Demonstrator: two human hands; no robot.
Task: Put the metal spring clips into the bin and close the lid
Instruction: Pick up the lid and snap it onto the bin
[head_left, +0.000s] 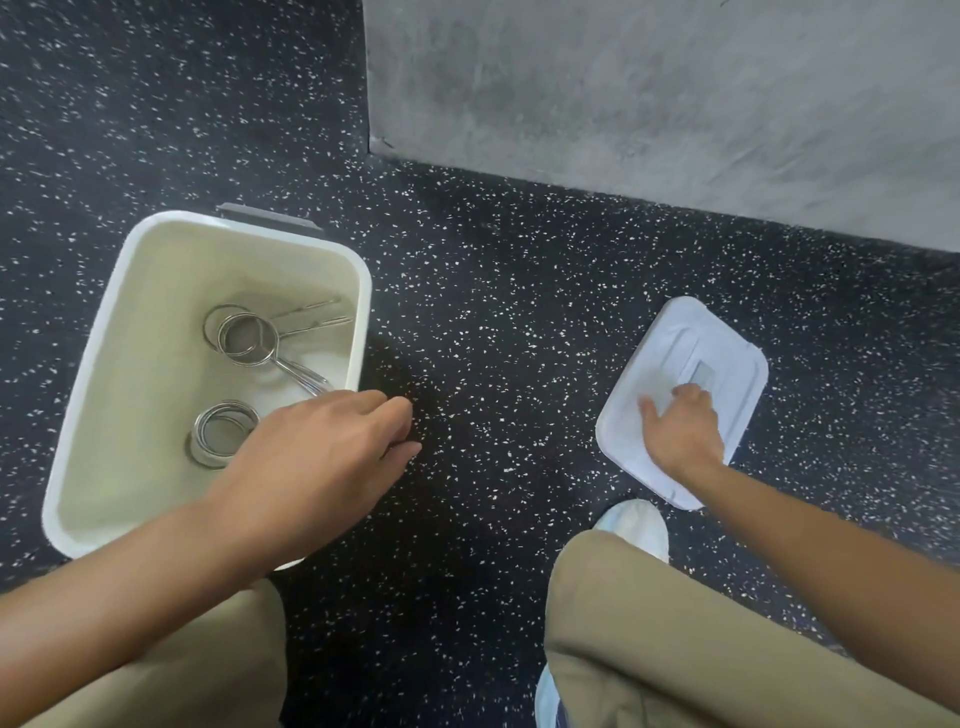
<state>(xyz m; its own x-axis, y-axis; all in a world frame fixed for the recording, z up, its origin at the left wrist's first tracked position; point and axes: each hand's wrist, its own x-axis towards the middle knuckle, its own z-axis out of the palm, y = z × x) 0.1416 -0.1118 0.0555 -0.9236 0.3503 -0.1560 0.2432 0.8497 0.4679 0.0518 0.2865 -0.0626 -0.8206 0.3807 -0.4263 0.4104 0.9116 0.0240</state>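
Observation:
A white rectangular bin (88, 374) stands open on the floor at the left. Several metal spring clips lie inside it: two overlapping ones (244, 332) with long handles toward the far side, and a coiled one (221, 439) nearer me. My left hand (322, 452) hovers over the bin's near right corner, fingers loosely curled, holding nothing. The white lid (685, 343) lies flat on the floor at the right. My right hand (680, 431) rests on top of it, fingers spread and touching its raised centre.
The floor (498, 322) is black with white speckles. A grey concrete wall (649, 93) rises behind, close to the lid. My knees in tan trousers (675, 639) and a shoe in a blue cover (636, 525) fill the bottom of the view.

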